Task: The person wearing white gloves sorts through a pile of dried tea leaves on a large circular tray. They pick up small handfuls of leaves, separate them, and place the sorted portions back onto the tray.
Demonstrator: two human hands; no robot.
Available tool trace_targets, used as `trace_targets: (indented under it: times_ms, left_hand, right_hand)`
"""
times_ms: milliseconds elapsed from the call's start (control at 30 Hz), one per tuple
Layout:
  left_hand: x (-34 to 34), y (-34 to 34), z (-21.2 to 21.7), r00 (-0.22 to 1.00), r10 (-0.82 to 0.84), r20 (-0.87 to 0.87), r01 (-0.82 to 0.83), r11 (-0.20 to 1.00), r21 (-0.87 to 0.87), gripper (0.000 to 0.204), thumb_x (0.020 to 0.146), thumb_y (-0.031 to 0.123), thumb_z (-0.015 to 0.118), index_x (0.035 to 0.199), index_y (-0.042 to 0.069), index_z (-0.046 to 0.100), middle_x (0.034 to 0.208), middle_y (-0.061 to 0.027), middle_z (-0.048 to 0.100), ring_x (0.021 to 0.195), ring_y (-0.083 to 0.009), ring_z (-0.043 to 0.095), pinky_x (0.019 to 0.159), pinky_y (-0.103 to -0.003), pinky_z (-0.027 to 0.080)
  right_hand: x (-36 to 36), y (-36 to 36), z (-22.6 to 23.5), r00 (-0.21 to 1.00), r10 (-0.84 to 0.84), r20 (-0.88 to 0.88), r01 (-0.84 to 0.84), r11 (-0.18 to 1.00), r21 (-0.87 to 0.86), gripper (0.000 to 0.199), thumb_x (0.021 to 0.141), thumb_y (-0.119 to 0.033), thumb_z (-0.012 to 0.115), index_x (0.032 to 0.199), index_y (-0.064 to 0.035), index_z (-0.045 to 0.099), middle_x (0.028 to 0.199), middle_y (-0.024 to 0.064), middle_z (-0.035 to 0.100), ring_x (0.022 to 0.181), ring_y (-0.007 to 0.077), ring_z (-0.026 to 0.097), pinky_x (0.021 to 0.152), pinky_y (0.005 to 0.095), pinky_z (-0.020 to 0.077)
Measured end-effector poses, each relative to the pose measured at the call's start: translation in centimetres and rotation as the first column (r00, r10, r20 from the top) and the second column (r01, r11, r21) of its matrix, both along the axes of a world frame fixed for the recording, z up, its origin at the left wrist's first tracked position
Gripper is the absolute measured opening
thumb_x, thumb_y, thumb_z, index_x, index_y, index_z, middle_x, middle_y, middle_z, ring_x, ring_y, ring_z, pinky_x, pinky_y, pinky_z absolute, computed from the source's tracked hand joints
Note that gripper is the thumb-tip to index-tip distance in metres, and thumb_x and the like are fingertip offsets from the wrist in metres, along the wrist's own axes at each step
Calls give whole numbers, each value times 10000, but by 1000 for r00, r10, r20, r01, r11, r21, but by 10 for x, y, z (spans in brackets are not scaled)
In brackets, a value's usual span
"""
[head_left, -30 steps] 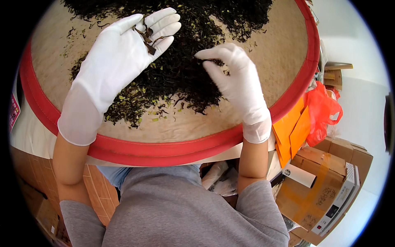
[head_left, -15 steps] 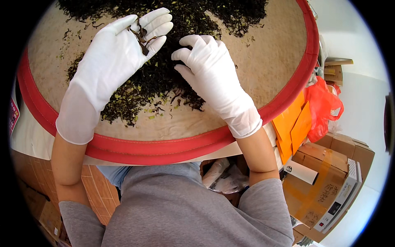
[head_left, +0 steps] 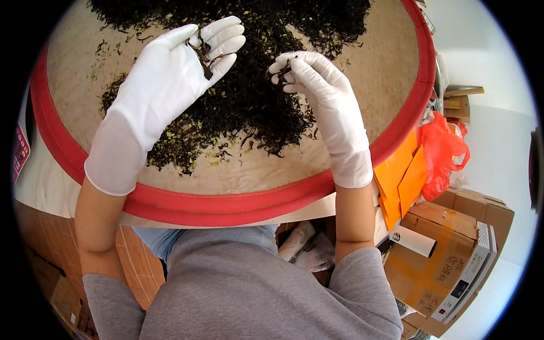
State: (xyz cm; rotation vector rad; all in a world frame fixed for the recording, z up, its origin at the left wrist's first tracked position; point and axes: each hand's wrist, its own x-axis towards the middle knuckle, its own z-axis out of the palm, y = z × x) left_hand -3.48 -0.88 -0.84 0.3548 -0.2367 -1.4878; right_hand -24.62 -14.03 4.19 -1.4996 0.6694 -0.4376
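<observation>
Dark, dried tea leaves [head_left: 249, 110] mixed with yellow-green bits lie spread over a round, cloth-lined tray with a red rim [head_left: 226, 205]. My left hand [head_left: 161, 85], in a white glove, is palm up above the leaves at the left. A few long, dark tea leaves [head_left: 204, 63] rest on its fingers and palm, with the thumb beside them. Above the right side of the pile, my right hand [head_left: 331, 105], gloved in white too, pinches a small dark clump of tea leaves [head_left: 285, 72] between thumb and fingers.
Right of the tray lie orange envelopes [head_left: 401, 178] and a red plastic bag [head_left: 442, 153]. Below them stand cardboard boxes [head_left: 436, 260], a white cylinder [head_left: 413, 241] and a white appliance [head_left: 467, 277]. A larger heap of leaves [head_left: 226, 11] covers the tray's far side.
My right hand has moved right from over the pile and turned, now with dark leaves showing in its pinch. My left hand has shifted slightly right, still bearing its leaves.
</observation>
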Motion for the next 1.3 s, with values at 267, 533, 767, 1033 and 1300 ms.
trace_targets:
  times_ms: [267, 533, 767, 1033, 1300]
  left_hand:
    - [-6, 1, 12, 999, 43, 5, -43, 994, 104, 424, 1074, 190, 346, 1414, -33, 465, 1299, -75, 604, 1203, -166, 583, 1036, -313, 468]
    - [-2, 0, 4, 1000, 1, -21, 0, 999, 54, 428, 1077, 198, 345, 1423, -27, 457, 1331, -86, 594, 1217, -178, 577, 1051, -326, 461]
    - [5, 0, -6, 995, -54, -88, 47, 995, -86, 433, 1072, 188, 334, 1416, -46, 451, 1342, -120, 585, 1246, -209, 565, 1064, -350, 456]
    - [22, 1, 0, 996, -33, -87, 21, 991, -135, 443, 1068, 159, 321, 1455, -45, 390, 1464, -123, 485, 1321, -223, 502, 1111, -364, 411]
    - [32, 12, 14, 998, -6, -60, -3, 990, -144, 460, 1078, 148, 285, 1498, -34, 331, 1538, -114, 414, 1355, -217, 468, 1142, -369, 377]
  right_hand:
    - [-6, -5, 0, 991, 110, 81, -131, 934, 333, 351, 1049, -258, 461, 1244, -11, 617, 1082, 110, 704, 981, 207, 679, 883, 318, 520]
    - [-6, 2, 5, 993, 91, 72, -110, 933, 343, 346, 1030, -252, 509, 1236, -5, 635, 1109, 111, 703, 966, 182, 671, 888, 312, 515]
    - [-8, -1, 5, 991, 5, -137, -46, 954, -297, 352, 992, -139, 526, 1306, -5, 611, 1276, 75, 656, 1183, 155, 589, 1065, 276, 393]
    - [-3, 10, -27, 952, 268, -148, -276, 543, -793, 349, 820, 33, 542, 1140, -8, 674, 1137, 217, 668, 1084, 392, 613, 963, 430, 504]
    - [-35, 37, 10, 742, 523, -418, -648, 401, -648, 378, 771, 79, 570, 1112, -21, 700, 1152, 173, 685, 1062, 370, 641, 914, 429, 532]
